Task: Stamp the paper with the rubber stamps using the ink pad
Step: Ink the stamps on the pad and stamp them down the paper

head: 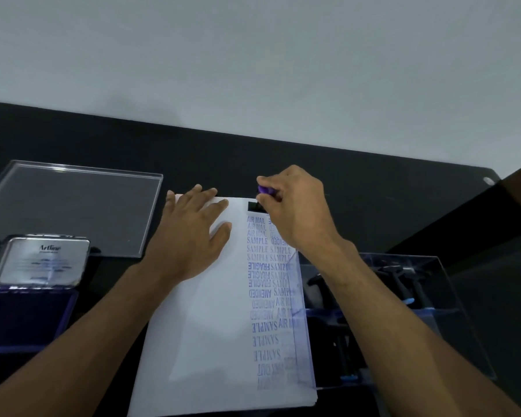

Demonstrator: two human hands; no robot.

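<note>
Two hands, left hand [193, 233] and right hand [295, 209], one rubber stamp [260, 200], one stack of paper [211, 326], one open ink pad [27, 296], one clear lid [73, 206], one clear box [433, 311], one dark surface [373, 182]

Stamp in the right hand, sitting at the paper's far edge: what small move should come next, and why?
Probably lift the stamp straight up. The right hand grips it with its black base down on the paper, just above the AIR MAIL prints, while the left hand lies flat holding the sheet. A straight lift should avoid smearing.
</note>
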